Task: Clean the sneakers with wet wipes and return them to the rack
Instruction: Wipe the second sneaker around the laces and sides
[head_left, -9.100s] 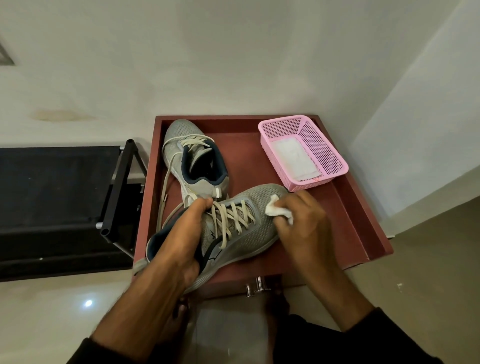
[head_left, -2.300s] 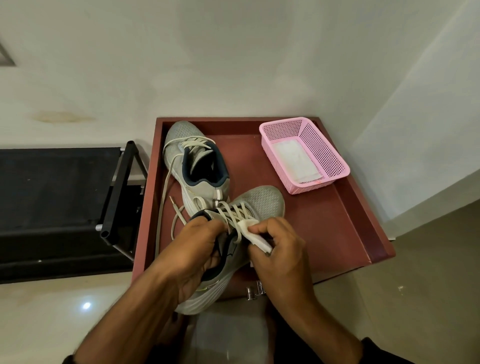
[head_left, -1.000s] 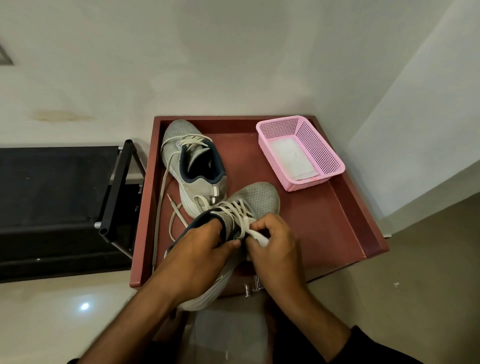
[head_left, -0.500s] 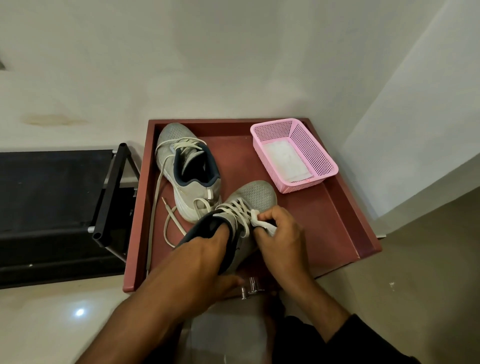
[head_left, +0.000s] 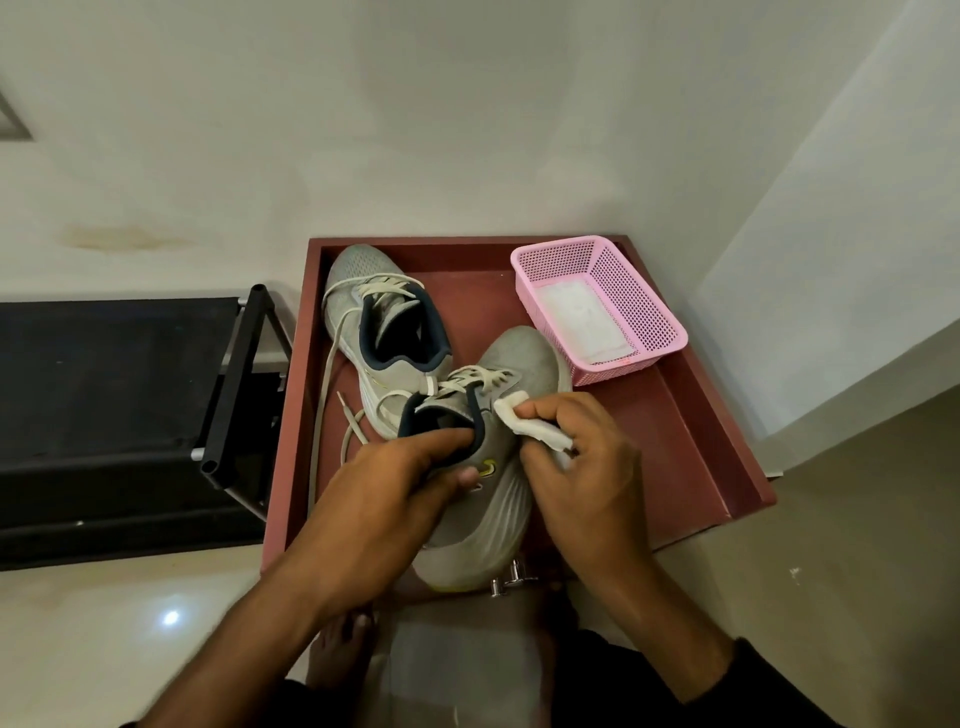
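The red table (head_left: 691, 452) carries everything; left of it stands the black rack (head_left: 228, 384). On the table's far left an unheld sneaker (head_left: 384, 332) is parked, and the pink basket (head_left: 649, 312) of wipes is kept far right, within reach. At the table's near edge the held sneaker (head_left: 498, 467) is steadied by the left hand (head_left: 395, 499) curled into its collar — exposing its side to the wet wipe (head_left: 530, 431) pinched in the right hand (head_left: 582, 467). Compared with half a second earlier, the wipe has dropped from the laces to the sneaker's side
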